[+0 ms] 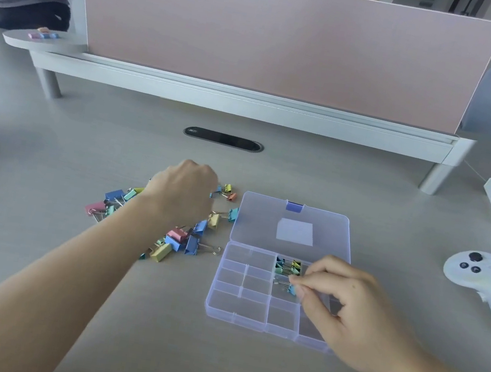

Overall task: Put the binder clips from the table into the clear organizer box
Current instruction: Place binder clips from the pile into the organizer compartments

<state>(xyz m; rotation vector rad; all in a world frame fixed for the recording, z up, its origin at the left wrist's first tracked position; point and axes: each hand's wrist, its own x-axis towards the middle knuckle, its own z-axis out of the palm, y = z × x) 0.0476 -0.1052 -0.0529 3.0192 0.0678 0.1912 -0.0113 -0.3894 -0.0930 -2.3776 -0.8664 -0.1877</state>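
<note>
Meanwhile, a blue clip (293, 289) was pinched over the box (234, 318) by the right hand (353, 310); the left hand (182, 192)'s hold could not be told.

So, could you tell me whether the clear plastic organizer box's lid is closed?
No, the clear plastic organizer box has its lid folded back open.

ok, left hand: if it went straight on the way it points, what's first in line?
Probably the small binder clips just beyond the left hand. Its height above the table is unclear, so it could pass over them.
</note>
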